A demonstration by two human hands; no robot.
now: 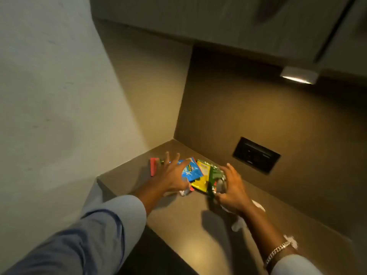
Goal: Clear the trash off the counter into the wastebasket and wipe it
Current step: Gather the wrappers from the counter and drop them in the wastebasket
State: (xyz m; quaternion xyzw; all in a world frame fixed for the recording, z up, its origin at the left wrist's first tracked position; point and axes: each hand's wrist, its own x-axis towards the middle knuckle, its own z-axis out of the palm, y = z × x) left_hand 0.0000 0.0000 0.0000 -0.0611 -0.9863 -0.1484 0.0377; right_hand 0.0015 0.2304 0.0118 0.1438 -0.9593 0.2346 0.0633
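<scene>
Blue, yellow and green crinkled wrappers (200, 173) lie heaped on the brown counter (190, 235), left hand (172, 175) spread over them, right hand (231, 187) curled around their edge.

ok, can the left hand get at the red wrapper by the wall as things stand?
Probably yes. The left hand is spread open over the blue packet, and the red wrapper lies just past its fingertips on the counter, with nothing visible between them.
</scene>
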